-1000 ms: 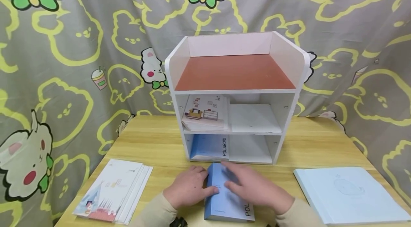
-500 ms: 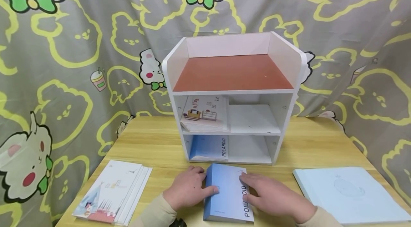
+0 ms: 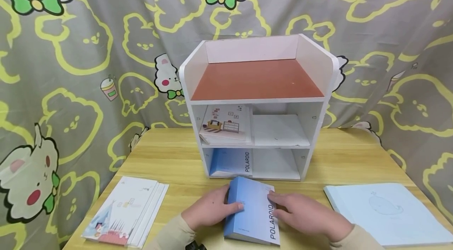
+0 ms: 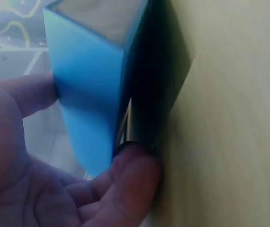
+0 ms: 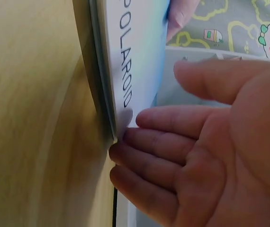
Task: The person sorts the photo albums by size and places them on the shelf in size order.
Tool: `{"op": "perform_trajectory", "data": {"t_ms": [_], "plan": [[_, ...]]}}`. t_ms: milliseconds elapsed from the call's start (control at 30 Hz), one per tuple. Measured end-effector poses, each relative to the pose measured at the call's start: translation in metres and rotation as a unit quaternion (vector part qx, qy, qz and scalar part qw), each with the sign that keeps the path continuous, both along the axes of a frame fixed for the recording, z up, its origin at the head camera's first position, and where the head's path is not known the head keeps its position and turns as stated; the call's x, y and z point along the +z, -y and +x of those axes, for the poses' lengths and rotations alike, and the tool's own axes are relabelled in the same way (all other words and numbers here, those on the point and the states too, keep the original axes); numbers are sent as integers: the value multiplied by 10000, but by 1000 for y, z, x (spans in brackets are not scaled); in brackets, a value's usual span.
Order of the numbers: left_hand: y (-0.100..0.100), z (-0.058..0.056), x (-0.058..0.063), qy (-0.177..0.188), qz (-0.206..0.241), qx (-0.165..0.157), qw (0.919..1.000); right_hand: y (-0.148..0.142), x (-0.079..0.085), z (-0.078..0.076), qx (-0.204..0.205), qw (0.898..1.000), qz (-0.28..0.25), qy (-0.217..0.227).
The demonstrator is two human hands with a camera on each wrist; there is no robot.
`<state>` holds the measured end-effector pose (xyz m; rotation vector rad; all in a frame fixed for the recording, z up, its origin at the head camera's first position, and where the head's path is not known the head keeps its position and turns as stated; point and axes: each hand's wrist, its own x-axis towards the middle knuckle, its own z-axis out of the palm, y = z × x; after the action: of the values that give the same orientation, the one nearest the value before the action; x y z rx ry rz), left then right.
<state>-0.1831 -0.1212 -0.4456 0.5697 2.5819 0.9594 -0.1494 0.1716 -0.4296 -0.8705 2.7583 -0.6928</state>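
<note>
A blue photo album (image 3: 252,214) marked POLAROID is at the table's front, its spine side tilted up off the wood. My left hand (image 3: 209,207) grips the spine, thumb on the cover. In the left wrist view, fingertips (image 4: 137,177) curl under the blue spine (image 4: 85,90), with a dark gap below it. At the opposite edge, my right hand (image 3: 308,212) has its fingers extended, tips right at the lettered border. The right wrist view shows those fingers (image 5: 168,125) straight beside the album's edge (image 5: 118,71).
Behind the album stands a white shelf unit (image 3: 259,100) with a brown top. Its middle level holds illustrated albums (image 3: 226,124); the lower level holds another blue POLAROID album (image 3: 230,161). White albums (image 3: 120,210) lie at left, a pale blue whale album (image 3: 385,212) at right.
My right hand has moved right, from over the cover to the album's right edge. My left fingers have slipped under the spine, and that side has risen.
</note>
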Motion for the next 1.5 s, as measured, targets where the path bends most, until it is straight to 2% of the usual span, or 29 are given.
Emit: {"op": "perform_trajectory", "data": {"t_ms": [100,167,233,333,400,500,633,700,833,900,1000,1100,1200,1333,1433,1500], "plan": [[1,-2,-3,568,597,85,9966,-4,-2,-3,-44,9997,-222,118],[2,-2,-5,736,829,129,9938,-7,-5,-6,-268,9986,-435,161],[3,-1,-7,718,971,174,9925,-10,-10,-11,-580,9962,-641,103],[2,0,-9,481,996,204,9937,-15,-15,-15,-925,9930,-712,149],[0,0,-10,418,1160,241,9921,-18,-17,-16,-909,9915,-819,439],[-3,1,-9,409,1507,348,9871,-22,-15,-17,-550,9866,-1074,1094],[-8,2,-8,286,1982,622,9778,-23,-13,-17,305,9625,-1644,2135],[-12,2,-9,391,2287,775,9696,-22,-13,-16,595,9448,-1941,2572],[-20,2,-13,856,2849,915,9503,-23,-17,-16,744,9147,-2562,3034],[-25,2,-15,956,2903,900,9479,-26,-19,-17,734,8957,-2906,3285],[-32,4,-14,1040,2888,726,9489,-33,-17,-21,602,8804,-3282,3369],[-41,5,-12,1216,2888,393,9488,-43,-12,-27,151,8817,-3477,3185],[-50,5,-12,1402,2859,66,9479,-50,-11,-33,-522,8864,-3480,3008],[-57,2,-14,1368,2563,-23,9569,-53,-16,-40,-1400,8835,-3372,2934],[-61,-3,-17,1416,2431,59,9596,-54,-20,-42,-1797,8935,-3105,2701],[-64,-7,-20,1414,2424,86,9598,-55,-20,-41,-1923,9075,-2801,2469]]}}
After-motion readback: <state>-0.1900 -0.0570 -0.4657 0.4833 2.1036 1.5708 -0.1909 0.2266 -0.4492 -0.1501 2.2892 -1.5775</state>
